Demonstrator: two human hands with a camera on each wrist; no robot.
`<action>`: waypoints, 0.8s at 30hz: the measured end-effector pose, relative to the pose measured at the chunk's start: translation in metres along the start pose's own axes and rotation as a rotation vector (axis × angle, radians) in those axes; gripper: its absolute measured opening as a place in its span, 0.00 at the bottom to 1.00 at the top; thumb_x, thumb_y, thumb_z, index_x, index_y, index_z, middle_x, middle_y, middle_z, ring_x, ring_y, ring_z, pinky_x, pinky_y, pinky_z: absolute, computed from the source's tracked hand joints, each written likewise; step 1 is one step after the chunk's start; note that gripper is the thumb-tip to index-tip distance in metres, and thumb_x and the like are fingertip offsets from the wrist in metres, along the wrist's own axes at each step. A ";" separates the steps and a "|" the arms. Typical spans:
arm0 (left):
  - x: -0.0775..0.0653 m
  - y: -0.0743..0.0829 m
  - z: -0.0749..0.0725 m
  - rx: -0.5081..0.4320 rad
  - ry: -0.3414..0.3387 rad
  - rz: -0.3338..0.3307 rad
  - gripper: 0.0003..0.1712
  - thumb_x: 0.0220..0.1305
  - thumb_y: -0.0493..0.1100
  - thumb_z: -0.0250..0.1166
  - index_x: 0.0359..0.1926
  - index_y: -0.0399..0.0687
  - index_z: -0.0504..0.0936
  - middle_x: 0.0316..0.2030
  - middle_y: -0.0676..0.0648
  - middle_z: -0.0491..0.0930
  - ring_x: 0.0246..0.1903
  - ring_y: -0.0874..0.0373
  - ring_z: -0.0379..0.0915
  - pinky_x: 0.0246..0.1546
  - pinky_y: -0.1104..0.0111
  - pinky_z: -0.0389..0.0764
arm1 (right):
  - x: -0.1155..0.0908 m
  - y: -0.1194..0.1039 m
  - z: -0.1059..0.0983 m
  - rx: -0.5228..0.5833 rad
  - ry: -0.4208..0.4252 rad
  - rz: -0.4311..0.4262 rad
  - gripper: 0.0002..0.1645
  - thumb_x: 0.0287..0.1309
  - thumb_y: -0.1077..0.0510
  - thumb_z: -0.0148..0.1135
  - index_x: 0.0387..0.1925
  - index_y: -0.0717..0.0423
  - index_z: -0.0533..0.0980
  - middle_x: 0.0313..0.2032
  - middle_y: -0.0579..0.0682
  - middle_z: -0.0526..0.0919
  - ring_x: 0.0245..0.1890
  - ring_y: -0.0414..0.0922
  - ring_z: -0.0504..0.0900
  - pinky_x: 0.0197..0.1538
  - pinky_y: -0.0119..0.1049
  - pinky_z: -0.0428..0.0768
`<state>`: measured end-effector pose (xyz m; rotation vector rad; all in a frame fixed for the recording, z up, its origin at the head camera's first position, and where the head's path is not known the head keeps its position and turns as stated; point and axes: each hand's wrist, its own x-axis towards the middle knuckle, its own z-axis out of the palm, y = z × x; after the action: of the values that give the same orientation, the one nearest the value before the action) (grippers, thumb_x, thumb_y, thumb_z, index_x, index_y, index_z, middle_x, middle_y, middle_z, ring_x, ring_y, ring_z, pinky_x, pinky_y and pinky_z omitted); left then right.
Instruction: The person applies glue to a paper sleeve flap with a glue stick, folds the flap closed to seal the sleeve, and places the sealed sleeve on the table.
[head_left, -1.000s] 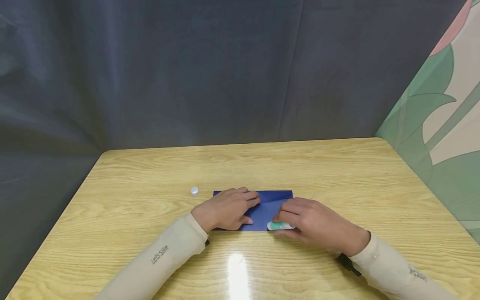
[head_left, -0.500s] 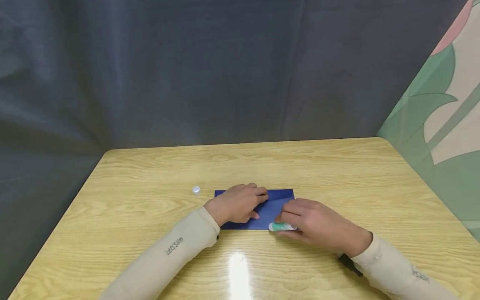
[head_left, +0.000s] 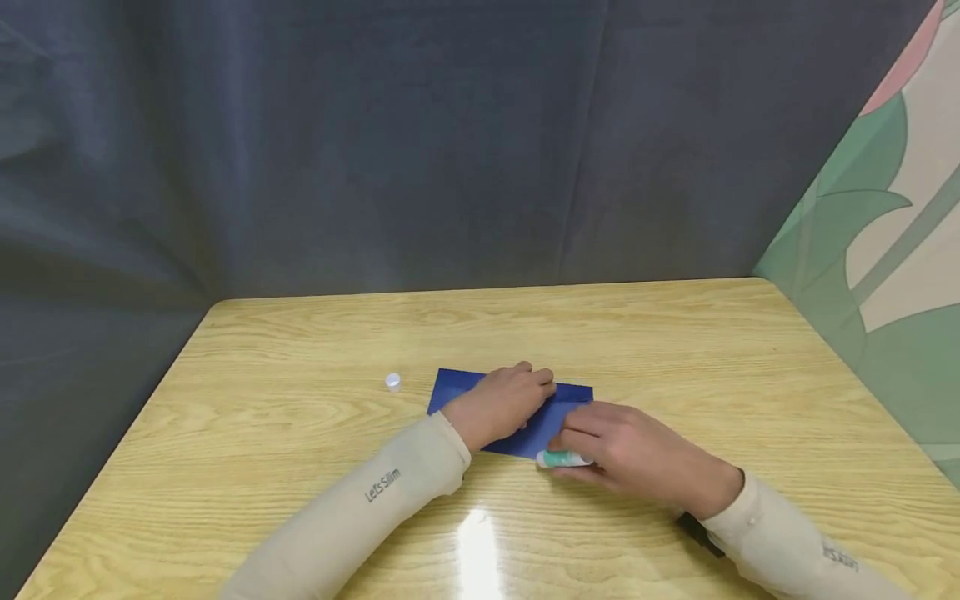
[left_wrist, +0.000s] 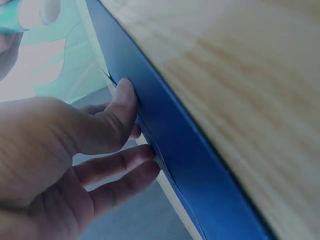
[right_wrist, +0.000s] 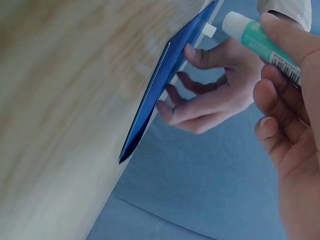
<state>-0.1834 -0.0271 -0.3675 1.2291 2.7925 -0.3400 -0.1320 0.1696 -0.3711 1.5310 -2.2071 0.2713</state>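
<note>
A folded dark blue sheet of paper (head_left: 457, 385) lies aslant on the wooden table, with a fold strip along its far side. My left hand (head_left: 504, 406) rests on it; in the left wrist view the thumb (left_wrist: 124, 95) touches the blue surface and loosely bent fingers meet its edge. Beside the paper's near right corner, my right hand (head_left: 633, 450) holds a white and green glue stick (head_left: 562, 459), its white end pointing left. In the right wrist view, thumb and fingers grip the glue stick (right_wrist: 260, 40) clear of the paper. My right hand hides part of the paper's right end.
A small white cap (head_left: 393, 382) stands on the table (head_left: 300, 350) left of the paper. A dark curtain (head_left: 405, 150) hangs behind the table, and a wall with leaf shapes (head_left: 862, 250) borders the right side.
My left hand has slid right and slightly away across the paper. The paper has turned a little clockwise, its left end now farther back. My right hand with the glue stick has barely moved.
</note>
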 end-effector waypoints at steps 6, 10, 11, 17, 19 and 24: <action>0.001 0.002 -0.001 -0.018 0.012 -0.034 0.28 0.65 0.44 0.69 0.66 0.57 0.75 0.54 0.56 0.77 0.47 0.58 0.75 0.48 0.70 0.81 | -0.001 0.000 0.000 -0.004 0.008 -0.004 0.13 0.51 0.47 0.75 0.36 0.46 0.82 0.34 0.37 0.81 0.36 0.33 0.78 0.42 0.29 0.80; -0.001 0.001 -0.002 0.048 0.009 -0.102 0.24 0.67 0.49 0.67 0.63 0.56 0.77 0.52 0.55 0.78 0.46 0.57 0.78 0.45 0.69 0.82 | -0.002 0.000 0.000 0.014 0.028 -0.005 0.12 0.52 0.48 0.75 0.36 0.45 0.81 0.34 0.37 0.81 0.34 0.33 0.76 0.40 0.28 0.79; -0.002 0.001 -0.001 0.067 0.004 -0.114 0.25 0.66 0.51 0.67 0.63 0.56 0.78 0.53 0.55 0.78 0.47 0.57 0.78 0.45 0.69 0.82 | -0.002 0.001 0.000 0.018 0.033 -0.004 0.12 0.52 0.48 0.75 0.36 0.45 0.82 0.33 0.37 0.80 0.33 0.32 0.76 0.39 0.28 0.78; -0.004 -0.003 0.002 0.064 0.002 -0.083 0.22 0.67 0.51 0.66 0.60 0.54 0.80 0.57 0.55 0.75 0.52 0.57 0.73 0.46 0.70 0.82 | -0.003 0.001 0.000 0.017 0.039 -0.006 0.12 0.54 0.47 0.74 0.36 0.45 0.82 0.33 0.37 0.80 0.32 0.32 0.76 0.39 0.27 0.78; -0.003 -0.002 0.002 0.051 0.027 -0.039 0.16 0.70 0.45 0.63 0.58 0.53 0.81 0.55 0.54 0.76 0.50 0.56 0.74 0.45 0.69 0.83 | -0.003 0.001 0.000 0.015 0.036 -0.009 0.12 0.53 0.47 0.74 0.37 0.46 0.82 0.34 0.37 0.81 0.33 0.33 0.77 0.40 0.28 0.79; 0.000 0.000 0.000 0.086 0.077 0.022 0.15 0.75 0.37 0.54 0.55 0.53 0.83 0.50 0.54 0.79 0.44 0.56 0.78 0.46 0.70 0.83 | -0.004 0.001 -0.001 0.013 0.025 0.001 0.13 0.52 0.47 0.75 0.36 0.46 0.82 0.34 0.37 0.81 0.34 0.33 0.78 0.41 0.29 0.80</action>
<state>-0.1830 -0.0268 -0.3675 1.3173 2.8538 -0.4246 -0.1318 0.1742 -0.3720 1.5247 -2.1915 0.3040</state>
